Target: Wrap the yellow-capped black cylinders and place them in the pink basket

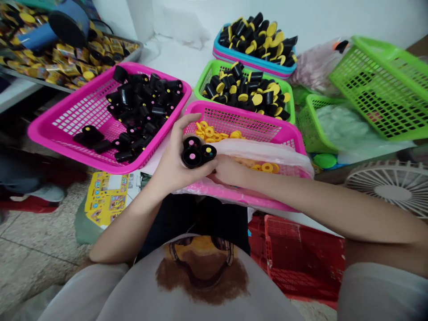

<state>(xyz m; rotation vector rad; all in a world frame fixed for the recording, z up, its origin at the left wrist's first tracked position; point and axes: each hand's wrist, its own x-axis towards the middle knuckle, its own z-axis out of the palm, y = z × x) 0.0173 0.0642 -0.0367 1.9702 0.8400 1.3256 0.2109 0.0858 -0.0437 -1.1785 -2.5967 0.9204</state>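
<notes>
My left hand (175,158) is wrapped round three short black plastic cylinders (192,157), their open ends facing up. Pink dots show inside two of them and a yellow dot inside the third. Right against this bunch is my right hand (227,170), its fingers curled in and partly hidden by my left thumb; what they grip, if anything, cannot be made out. Both hands are over the near side of a pink basket (290,133) lined with a clear plastic bag. Yellow plastic rings (209,130) lie in that basket.
Left stands a pink basket (72,111) of black cylinders. Behind are a green basket (202,76) and a blue tub (219,47) of yellow-capped black cylinders. A metal tray (133,52) holds yellow-labelled pieces. A fan (391,189) and green baskets (377,58) are right; a red crate (301,254) sits below.
</notes>
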